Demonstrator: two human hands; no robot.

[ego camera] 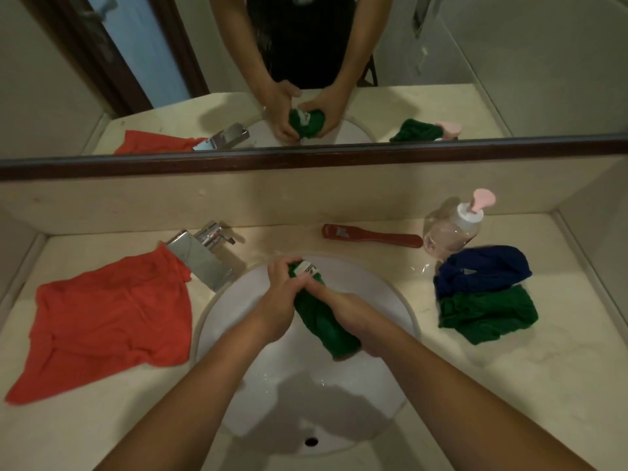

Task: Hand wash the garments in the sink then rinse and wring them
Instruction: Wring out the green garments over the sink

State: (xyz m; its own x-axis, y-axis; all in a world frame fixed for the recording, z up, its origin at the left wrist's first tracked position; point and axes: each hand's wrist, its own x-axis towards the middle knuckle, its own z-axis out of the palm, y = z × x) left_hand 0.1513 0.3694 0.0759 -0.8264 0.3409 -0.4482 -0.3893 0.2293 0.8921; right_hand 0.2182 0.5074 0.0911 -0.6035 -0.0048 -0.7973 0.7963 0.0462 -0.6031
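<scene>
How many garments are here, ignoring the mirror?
4: orange garment on the left counter; green garment twisted over the sink; blue garment touching second green garment at right.

**Green roll gripped over the sink**

My left grip [278,300] curls round the far end of the rolled green garment [323,322], where a white label shows. My right grip [353,317] clamps its near end. I hold the roll above the white sink [406,300].

On the table [509,385], an orange garment [112,321] lies spread out to the left, its far corner against the chrome tap [200,260]. To the right, a blue garment [482,270] touches a second green garment [486,314]. Just beyond them are a clear pump bottle [452,229] and a red brush [373,236].
</scene>
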